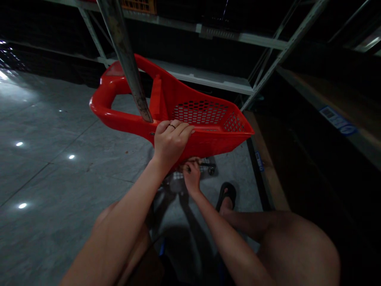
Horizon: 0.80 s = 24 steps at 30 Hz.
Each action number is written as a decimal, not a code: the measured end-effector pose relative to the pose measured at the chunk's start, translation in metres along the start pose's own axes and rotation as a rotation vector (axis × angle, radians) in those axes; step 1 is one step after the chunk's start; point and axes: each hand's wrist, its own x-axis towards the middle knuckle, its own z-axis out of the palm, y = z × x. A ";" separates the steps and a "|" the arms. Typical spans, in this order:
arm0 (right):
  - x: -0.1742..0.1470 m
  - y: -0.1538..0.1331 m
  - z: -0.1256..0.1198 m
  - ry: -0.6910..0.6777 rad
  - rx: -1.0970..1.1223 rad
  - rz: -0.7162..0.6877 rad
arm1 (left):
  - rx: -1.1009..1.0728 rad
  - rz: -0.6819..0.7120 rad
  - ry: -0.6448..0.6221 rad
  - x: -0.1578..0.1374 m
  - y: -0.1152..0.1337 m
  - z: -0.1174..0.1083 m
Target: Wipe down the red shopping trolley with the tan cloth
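Observation:
A red plastic shopping cart (208, 141) with a perforated basket stands in front of me, its looped handle (102, 101) toward the left. My left hand (173, 139), wearing a ring, is closed over the near rim of the basket. Lower down, my right hand (192, 174) has its fingers curled under the basket, by the cart's lower frame; what they hold is too dark to make out. A worn metal pole (126, 55) slants up from the cart's near side, just left of my left hand. A small caster wheel (211, 170) shows beneath the basket.
White metal shelving (205, 79) runs behind the cart, with an orange crate (139, 5) on it. At right, low wooden shelves bear blue-and-white labels (337, 120). My sandaled foot (228, 195) rests on the grey tiled floor (59, 174).

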 end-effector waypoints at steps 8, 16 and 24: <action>0.069 -0.110 -0.049 0.163 0.054 -0.464 | -0.055 0.001 -0.051 -0.003 -0.001 -0.003; 0.134 -0.036 -0.132 0.367 -0.081 -0.254 | -0.049 -0.016 -0.063 -0.005 0.003 -0.001; 0.136 -0.071 -0.139 0.207 0.011 -0.135 | -0.070 -0.065 -0.217 -0.005 0.042 -0.015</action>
